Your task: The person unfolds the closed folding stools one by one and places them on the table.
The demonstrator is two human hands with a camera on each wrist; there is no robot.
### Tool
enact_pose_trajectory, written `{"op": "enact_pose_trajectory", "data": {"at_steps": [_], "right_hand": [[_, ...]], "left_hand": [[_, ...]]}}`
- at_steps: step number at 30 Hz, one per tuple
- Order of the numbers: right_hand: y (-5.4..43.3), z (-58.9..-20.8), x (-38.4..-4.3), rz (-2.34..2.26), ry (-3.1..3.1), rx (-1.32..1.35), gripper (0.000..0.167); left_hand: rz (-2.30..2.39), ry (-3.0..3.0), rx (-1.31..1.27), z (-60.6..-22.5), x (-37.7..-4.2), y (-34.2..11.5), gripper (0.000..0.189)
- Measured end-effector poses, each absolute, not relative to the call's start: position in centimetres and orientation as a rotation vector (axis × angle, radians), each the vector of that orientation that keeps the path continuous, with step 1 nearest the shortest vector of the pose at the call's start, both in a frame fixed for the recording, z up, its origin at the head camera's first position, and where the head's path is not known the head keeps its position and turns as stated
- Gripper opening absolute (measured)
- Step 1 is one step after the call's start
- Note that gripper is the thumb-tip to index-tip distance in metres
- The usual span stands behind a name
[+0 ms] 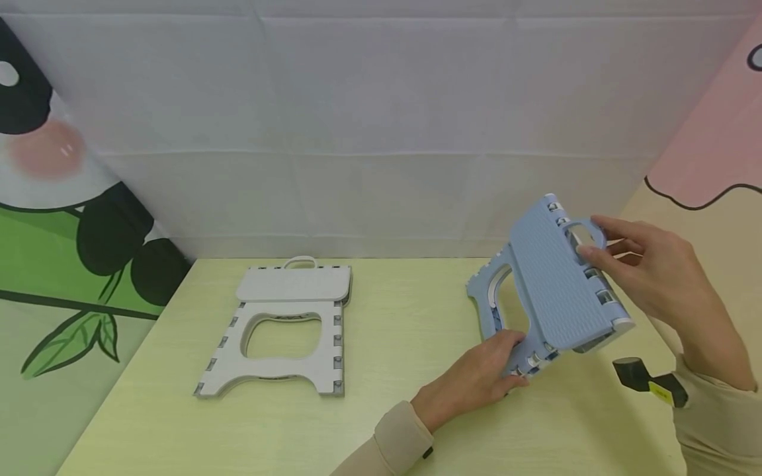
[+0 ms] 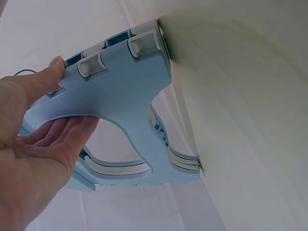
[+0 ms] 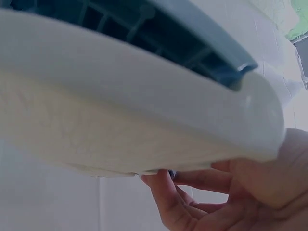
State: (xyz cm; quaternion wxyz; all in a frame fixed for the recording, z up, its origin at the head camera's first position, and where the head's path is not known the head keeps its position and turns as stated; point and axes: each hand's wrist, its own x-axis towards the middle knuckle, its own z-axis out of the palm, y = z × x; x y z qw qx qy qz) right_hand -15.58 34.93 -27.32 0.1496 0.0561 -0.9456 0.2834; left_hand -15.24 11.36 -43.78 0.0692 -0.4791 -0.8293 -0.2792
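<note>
A light blue folding step stool [image 1: 556,281], mostly folded flat with its ribbed top panel tilted, is held at the right of the table. My left hand [image 1: 470,373] grips its leg panel from below; in the left wrist view the thumb lies over the hinged edge and the fingers curl into the cutout. My right hand [image 1: 661,271] pinches the loop handle [image 1: 600,237] at the top edge between thumb and forefinger. Close up in the right wrist view, the stool's pale underside [image 3: 144,120] partly hides the right hand.
A white-grey folding stool [image 1: 292,370] lies folded flat on the left of the pale yellow-green table [image 1: 405,317], its loop handle pointing to the back. Behind the table hangs a creased white cloth [image 1: 381,132]. Printed cartoon panels flank both sides.
</note>
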Motion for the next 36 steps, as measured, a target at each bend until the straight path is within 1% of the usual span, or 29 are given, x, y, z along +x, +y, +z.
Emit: {"op": "enact_pose_trajectory", "data": {"at_steps": [10,21,36], "right_hand": [[34.2,-26.7,-15.5,0.799,-2.709,0.172,0.055],[33.8,-26.8,-15.4,0.882,-2.657,0.222,0.053],[32.6,-26.7,-15.3,0.959,-2.669,0.198,0.057]], "left_hand": [[-0.885,-2.479,-1.450,-44.0,-15.4,11.6,0.058],[-0.945,-2.448,-1.477,-44.0,-15.7,11.5,0.057],[-1.081,-2.531,-1.471,-44.3,-15.9,11.7,0.057]]}}
